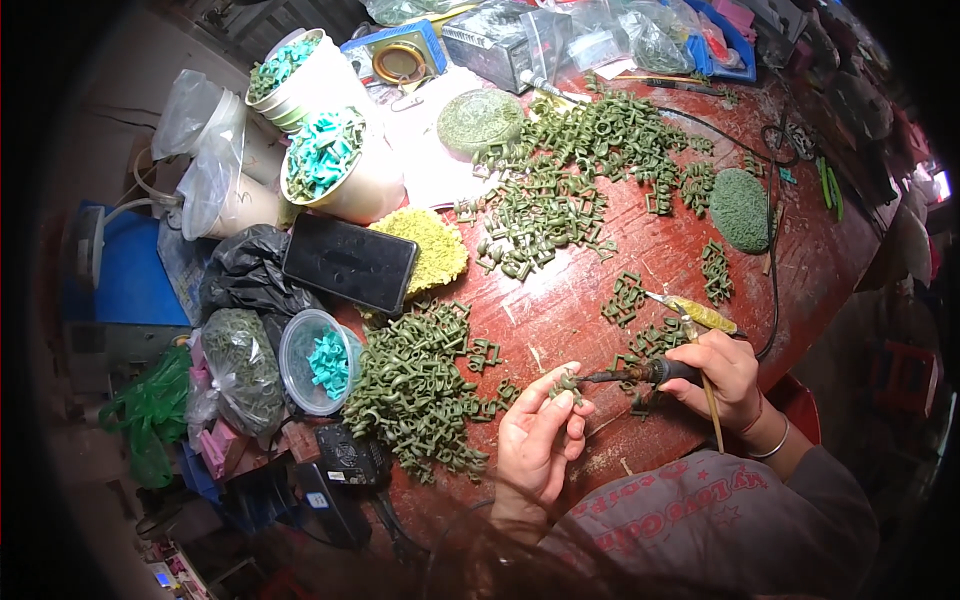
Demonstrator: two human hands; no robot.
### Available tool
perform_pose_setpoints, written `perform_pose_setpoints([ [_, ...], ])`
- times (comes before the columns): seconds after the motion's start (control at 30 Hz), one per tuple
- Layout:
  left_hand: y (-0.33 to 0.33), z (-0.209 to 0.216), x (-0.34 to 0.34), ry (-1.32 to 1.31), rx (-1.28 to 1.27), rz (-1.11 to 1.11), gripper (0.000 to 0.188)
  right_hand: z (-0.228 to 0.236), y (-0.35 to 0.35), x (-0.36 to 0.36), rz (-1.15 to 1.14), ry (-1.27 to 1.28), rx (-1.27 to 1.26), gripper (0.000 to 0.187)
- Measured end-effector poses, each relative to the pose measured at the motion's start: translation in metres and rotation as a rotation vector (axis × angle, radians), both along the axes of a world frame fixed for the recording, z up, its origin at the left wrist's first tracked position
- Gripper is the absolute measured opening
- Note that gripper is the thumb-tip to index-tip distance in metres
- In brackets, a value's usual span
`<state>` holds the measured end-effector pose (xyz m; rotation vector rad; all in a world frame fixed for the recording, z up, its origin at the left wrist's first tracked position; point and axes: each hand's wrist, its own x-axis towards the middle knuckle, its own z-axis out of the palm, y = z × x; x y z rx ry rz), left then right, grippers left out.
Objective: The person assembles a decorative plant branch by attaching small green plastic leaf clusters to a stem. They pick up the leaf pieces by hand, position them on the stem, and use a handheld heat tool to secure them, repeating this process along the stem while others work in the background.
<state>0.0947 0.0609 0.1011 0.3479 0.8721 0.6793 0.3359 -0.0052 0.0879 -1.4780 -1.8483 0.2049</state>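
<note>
Between the thumb and fingers of my left hand [535,440] is a small green wax piece [567,385]. My right hand [728,378] is closed round the dark handle of a soldering iron [655,373], whose thin tip reaches the green piece; whether they touch I cannot tell. A slim wooden-handled tool [713,412] is also gripped in that hand, slanting across the fingers. Just beyond it lies a yellow-handled pointed tool [700,313]. Loose green wax pieces [655,345] lie near the iron, and a larger heap of green pieces [415,385] is left of my left hand.
More green pieces [580,160] spread over the red table [560,300]. Two white buckets [365,185] hold teal and green pieces. A phone [350,263] rests by a yellow sponge [430,245]. A clear tub [290,360] stands left. A black cable [775,250] crosses the right side.
</note>
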Motion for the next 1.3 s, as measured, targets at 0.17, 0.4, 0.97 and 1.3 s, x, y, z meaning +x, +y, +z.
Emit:
perform_pose_setpoints([
  [0.17,-0.0001,-0.0011,-0.0011,-0.015,-0.006,0.005,0.039,0.0006,0.001,-0.0009,-0.002,0.001,-0.001,0.031],
  [0.4,-0.0003,0.002,0.0004,0.029,0.021,0.039,0.04,0.0041,-0.0002,0.0003,-0.013,0.024,0.025,0.032],
  [0.97,-0.0013,0.0033,0.0025,0.106,0.034,0.056,0.038,0.0017,-0.0012,0.0016,0.02,-0.003,0.03,0.035],
  [1.3,-0.0044,0.0062,0.0038,0.22,0.173,0.019,0.037,0.0024,-0.0001,0.0004,0.008,-0.015,0.02,0.035],
])
